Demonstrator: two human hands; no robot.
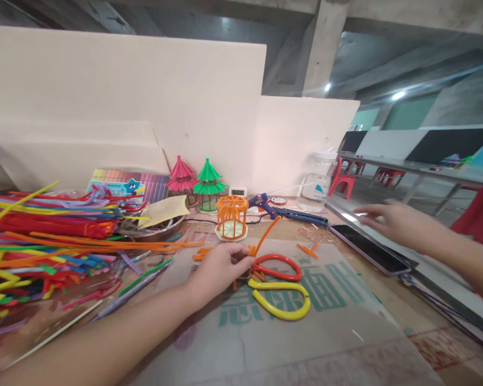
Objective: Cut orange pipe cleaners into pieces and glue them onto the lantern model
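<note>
My left hand (223,268) is low over the mat, thumb and fingers pinched at the lower end of an orange pipe cleaner (268,236). Beside its fingertips lie scissors with one red and one yellow handle (304,300); their blades are mostly hidden. Short orange pieces (202,253) are around this hand. Just behind it stands a small round orange pipe-cleaner frame (232,206) on a pale base. My right hand (390,222), slightly blurred, is raised over a dark-screened phone (370,249). Its fingers reach leftward and hold nothing visible.
Heaped pipe cleaners (52,230) cover the left side. Farther back are a metal bowl (156,231), red (180,174) and green (208,179) tiered roof models, a blue glue gun (263,203), blue-handled pliers (301,216) and a clear bottle (317,179). A white board (124,91) rises behind.
</note>
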